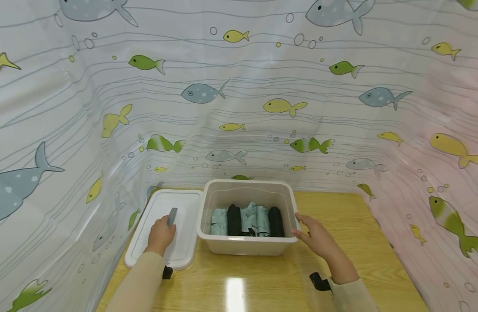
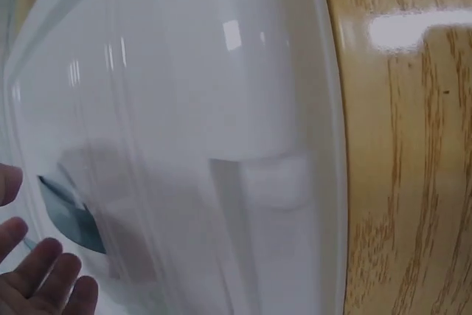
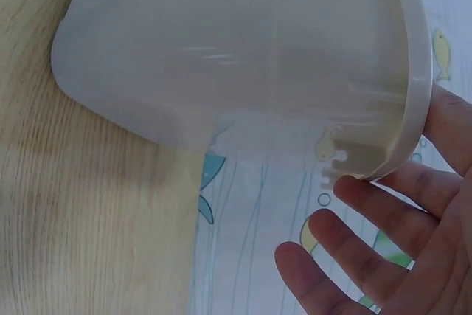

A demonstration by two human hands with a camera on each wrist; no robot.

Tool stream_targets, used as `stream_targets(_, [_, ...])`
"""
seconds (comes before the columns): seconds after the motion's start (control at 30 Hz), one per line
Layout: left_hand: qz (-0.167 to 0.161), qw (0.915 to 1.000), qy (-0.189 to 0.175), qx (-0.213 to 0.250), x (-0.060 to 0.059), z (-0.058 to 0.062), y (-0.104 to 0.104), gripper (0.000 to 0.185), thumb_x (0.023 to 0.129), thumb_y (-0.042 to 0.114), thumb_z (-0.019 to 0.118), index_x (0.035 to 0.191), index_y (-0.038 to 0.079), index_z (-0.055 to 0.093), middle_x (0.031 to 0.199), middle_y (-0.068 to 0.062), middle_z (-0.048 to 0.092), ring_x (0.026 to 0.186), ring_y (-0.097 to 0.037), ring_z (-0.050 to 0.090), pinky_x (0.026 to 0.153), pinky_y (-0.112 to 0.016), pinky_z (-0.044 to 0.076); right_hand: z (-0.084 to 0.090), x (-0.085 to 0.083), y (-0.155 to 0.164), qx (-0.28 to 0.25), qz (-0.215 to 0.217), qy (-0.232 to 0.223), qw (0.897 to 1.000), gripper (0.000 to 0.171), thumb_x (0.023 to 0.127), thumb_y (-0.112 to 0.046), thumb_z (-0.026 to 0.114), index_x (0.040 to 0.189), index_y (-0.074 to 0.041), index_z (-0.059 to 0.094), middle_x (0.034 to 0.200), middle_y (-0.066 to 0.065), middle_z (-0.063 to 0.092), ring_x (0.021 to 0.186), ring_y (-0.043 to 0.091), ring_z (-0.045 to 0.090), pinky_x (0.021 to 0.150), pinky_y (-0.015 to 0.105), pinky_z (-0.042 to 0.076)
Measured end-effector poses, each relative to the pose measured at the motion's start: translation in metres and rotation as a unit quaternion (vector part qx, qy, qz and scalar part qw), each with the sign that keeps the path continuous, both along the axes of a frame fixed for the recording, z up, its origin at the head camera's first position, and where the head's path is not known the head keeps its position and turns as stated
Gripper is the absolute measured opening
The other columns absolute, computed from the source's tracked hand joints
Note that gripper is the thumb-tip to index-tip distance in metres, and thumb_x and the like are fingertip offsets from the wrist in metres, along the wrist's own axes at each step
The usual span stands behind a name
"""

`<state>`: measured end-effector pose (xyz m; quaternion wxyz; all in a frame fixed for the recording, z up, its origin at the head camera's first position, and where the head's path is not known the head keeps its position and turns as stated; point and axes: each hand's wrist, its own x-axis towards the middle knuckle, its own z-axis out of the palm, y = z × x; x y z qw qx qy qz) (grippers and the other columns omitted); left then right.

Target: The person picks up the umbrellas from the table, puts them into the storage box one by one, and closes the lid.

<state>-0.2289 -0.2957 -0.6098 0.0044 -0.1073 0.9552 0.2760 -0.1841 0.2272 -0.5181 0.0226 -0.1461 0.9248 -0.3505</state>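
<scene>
White plastic storage bin [image 1: 247, 242], holding rolled teal and black cloths, is sitting mid-table; the right hand [image 1: 317, 236] is steadying its 3 o'clock wall with relaxed fingers [image 3: 383, 208], while the left hand [image 1: 160, 236] is pinching the grey handle [image 1: 172, 216] of the flat white lid [image 1: 184, 251] at 9 o'clock.

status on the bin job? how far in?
Done: rolled teal and black cloths sit packed in the open bin. In hand: left hand holds the grey handle of the lid lying beside it; right hand steadies the bin's rim. Left: lid isn't on yet.
</scene>
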Motion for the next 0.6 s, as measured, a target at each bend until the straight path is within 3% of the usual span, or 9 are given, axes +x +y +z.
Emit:
stream_targets(0.2, [0.0, 0.9998, -0.005, -0.017, 0.001, -0.011, -0.002, 0.053, 0.098, 0.015, 0.057, 0.14, -0.015, 0.042, 0.131, -0.042, 0.047, 0.119, -0.058, 0.047, 0.099, -0.064, 0.04, 0.0, 0.001, -0.003, -0.006, -0.004, -0.02, 1.0, 0.07, 0.096, -0.031, 0.068, 0.151, 0.001, 0.04, 0.149, 0.025, 0.045, 0.136, 0.043, 0.044, 0.099, 0.057, 0.047])
stream_targets(0.47, [-0.006, 0.9991, 0.024, -0.033, -0.004, -0.025, -0.006, 0.049, 0.096, 0.006, 0.061, 0.136, -0.017, 0.046, 0.125, -0.041, 0.05, 0.11, -0.058, 0.051, 0.094, -0.063, 0.044, 0.002, 0.001, -0.002, -0.009, -0.008, -0.024, 1.0, 0.068, 0.097, -0.03, 0.068, 0.151, 0.001, 0.04, 0.149, 0.025, 0.045, 0.135, 0.043, 0.044, 0.099, 0.056, 0.047])
stream_targets(0.6, [-0.011, 0.9985, 0.037, -0.038, -0.006, -0.025, -0.006, 0.047, 0.094, 0.005, 0.064, 0.133, -0.018, 0.05, 0.12, -0.041, 0.051, 0.105, -0.057, 0.054, 0.09, -0.062, 0.046, 0.002, -0.001, 0.001, -0.01, -0.005, -0.021, 1.0, 0.069, 0.097, -0.033, 0.067, 0.151, 0.001, 0.04, 0.148, 0.025, 0.046, 0.134, 0.043, 0.046, 0.098, 0.056, 0.047])
